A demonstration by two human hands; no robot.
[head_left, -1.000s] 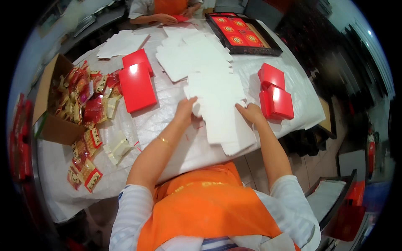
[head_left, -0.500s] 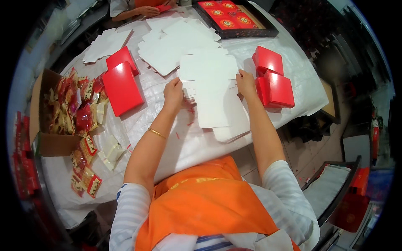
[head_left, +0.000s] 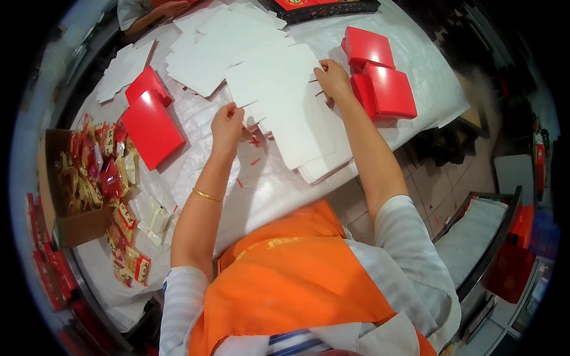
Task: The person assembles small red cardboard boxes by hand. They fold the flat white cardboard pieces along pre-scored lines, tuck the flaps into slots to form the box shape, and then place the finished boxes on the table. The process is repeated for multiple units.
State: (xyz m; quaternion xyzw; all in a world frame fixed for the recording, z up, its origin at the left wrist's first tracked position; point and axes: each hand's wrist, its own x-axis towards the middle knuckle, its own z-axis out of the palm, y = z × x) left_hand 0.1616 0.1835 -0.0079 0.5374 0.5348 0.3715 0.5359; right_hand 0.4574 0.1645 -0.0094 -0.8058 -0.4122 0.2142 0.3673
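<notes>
Turned in view since half a second ago: white blank [head_left: 285,107], far end now leaning left, hands still flanking it. Blank lies flat between them, seemingly atop a stack on the bench [head_left: 433,89], long axis running away from the body. Left hand [head_left: 227,127], nearer the body: fingers curled at left flaps, can't tell if gripping. Right hand [head_left: 333,80], farther out: pinching right edge. Red boxes [head_left: 389,92] just right of it. Beyond both: more white blanks [head_left: 219,47].

Sheen on red boxes [head_left: 390,89] beside the right hand [head_left: 334,80]; soft shadow below the left hand [head_left: 228,124]; dark, bent picture edges.
</notes>
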